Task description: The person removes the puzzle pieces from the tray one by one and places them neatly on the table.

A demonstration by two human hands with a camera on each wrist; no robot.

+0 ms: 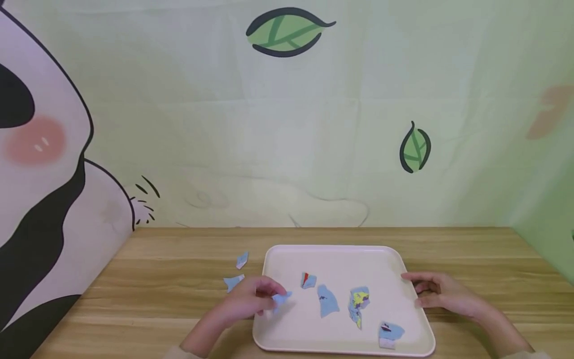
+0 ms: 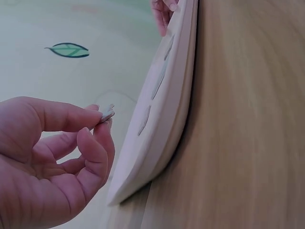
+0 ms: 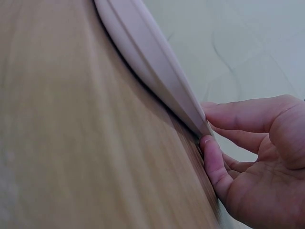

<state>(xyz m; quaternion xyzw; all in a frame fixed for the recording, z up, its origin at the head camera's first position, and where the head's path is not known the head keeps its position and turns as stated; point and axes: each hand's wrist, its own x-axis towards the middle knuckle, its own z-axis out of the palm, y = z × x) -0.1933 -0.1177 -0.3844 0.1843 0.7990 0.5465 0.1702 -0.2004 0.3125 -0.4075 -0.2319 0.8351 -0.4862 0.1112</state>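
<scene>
Between thumb and fingertips, my left hand (image 1: 248, 298) pinches a small flat blue puzzle piece (image 1: 281, 299) with an irregular outline. It is held over the left side of a white tray (image 1: 287, 262); the left wrist view shows the piece (image 2: 108, 114) edge-on, apart from the tray. My right hand (image 1: 448, 294) is at the tray's right edge, and in the right wrist view its thumb and a finger hold the rim (image 3: 190, 105). On the tray lie a blue piece with red (image 1: 308, 280), a plain blue piece (image 1: 328, 301), a blue-and-yellow piece (image 1: 359, 301) and a blue-and-white piece (image 1: 391, 333).
Two more blue pieces lie on the wooden table (image 1: 179, 279) left of the tray: a small one (image 1: 242, 260) and another (image 1: 233, 282) close by the left hand. Behind the table hangs a pale green backdrop (image 1: 202, 99) with printed leaves and a panda.
</scene>
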